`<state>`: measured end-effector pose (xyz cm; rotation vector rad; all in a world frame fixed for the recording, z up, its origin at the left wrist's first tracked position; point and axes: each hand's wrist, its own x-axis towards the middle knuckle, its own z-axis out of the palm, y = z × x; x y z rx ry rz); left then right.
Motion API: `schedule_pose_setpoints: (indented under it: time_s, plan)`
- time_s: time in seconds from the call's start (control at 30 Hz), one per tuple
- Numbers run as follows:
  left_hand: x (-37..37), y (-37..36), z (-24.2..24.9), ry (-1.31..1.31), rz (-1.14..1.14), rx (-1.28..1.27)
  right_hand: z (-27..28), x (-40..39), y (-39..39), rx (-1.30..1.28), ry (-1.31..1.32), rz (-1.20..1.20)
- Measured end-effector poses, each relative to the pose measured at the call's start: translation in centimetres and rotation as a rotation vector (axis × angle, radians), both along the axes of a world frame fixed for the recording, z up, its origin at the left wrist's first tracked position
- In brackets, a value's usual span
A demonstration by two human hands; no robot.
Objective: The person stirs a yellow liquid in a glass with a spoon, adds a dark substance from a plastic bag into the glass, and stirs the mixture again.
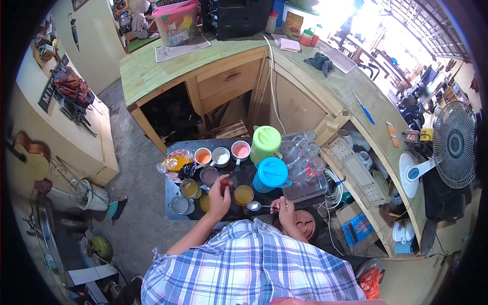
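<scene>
On the low dark table, my right hand [283, 207] is closed on the handle of a metal spoon [253, 206], whose bowl points left. My left hand [220, 194] hovers over the table with fingers apart, holding nothing, between a purple-tinted cup [209, 176] and a glass of yellow drink [243, 194]. Behind the hands stand cups with orange [203, 156], white [220, 157] and pink [240, 150] contents. A green lidded pitcher [266, 143] and a blue lidded pitcher [271, 174] are upright to the right. More filled glasses [190, 188] stand left of my left hand.
A clear tray [308, 190] with several empty glasses [306, 152] lies right of the pitchers. Beyond curves a green-topped counter [213, 57] with a white fan [454, 145] at right. Another person [141, 23] sits in the far doorway. A wicker basket [92, 194] stands on the left floor.
</scene>
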<state>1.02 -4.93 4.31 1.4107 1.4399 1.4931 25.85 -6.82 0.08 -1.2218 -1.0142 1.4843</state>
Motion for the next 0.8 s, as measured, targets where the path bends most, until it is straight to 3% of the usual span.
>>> schedule_pose_setpoints:
  time_s: [0.27, 0.37, 0.47, 0.5, 0.67, 0.73, 0.8]
  plan:
    - [1.0, -6.4, -1.3, -0.072, 0.011, -0.242, 0.5, -0.9, 0.9, -0.043, 0.030, 0.136]
    - [0.8, -7.5, -3.6, 0.192, -0.186, -0.537, -0.4, -0.1, 1.5, -0.019, 0.039, 0.063]
    - [2.3, -7.8, -6.8, 0.201, -0.278, -0.710, -0.6, -0.5, 1.3, -0.049, 0.046, 0.034]
    - [2.7, -7.3, -6.6, 0.164, -0.394, -0.819, -0.5, -0.9, 1.2, -0.058, 0.061, 0.087]
    - [4.3, -6.4, -9.0, 0.114, -0.389, -0.831, -0.9, -1.9, 2.0, 0.036, 0.084, 0.149]
    - [4.5, -5.8, -8.9, -0.202, -0.440, -0.935, -0.8, -2.5, 2.2, 0.030, 0.104, 0.161]
    - [4.5, -5.6, -9.2, -0.143, -0.415, -0.923, -0.9, -3.2, 2.2, 0.007, 0.137, 0.177]
